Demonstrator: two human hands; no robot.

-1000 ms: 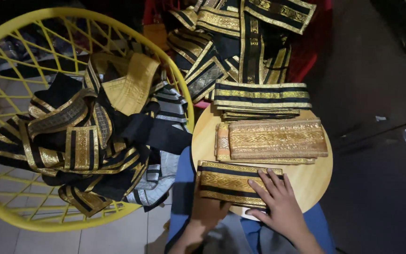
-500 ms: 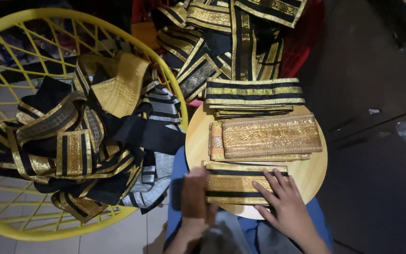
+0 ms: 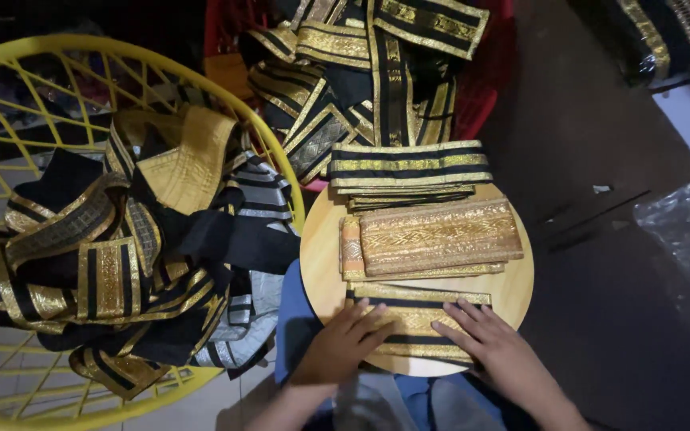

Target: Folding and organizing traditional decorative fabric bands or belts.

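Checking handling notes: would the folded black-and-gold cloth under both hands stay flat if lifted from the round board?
Probably not: the folded cloth looks thin and layered, so it would likely sag and unfold. Likely light. Both hands pressing it suggests it springs open.

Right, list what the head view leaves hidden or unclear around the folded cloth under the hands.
- Folded black-and-gold cloth: its near part is covered by the left hand and right hand.
- Round wooden board: what holds it up is hidden beneath it.
- Yellow wire basket: cut off by the left and bottom edges.
- Red basket: its inside is buried under cloth pieces.
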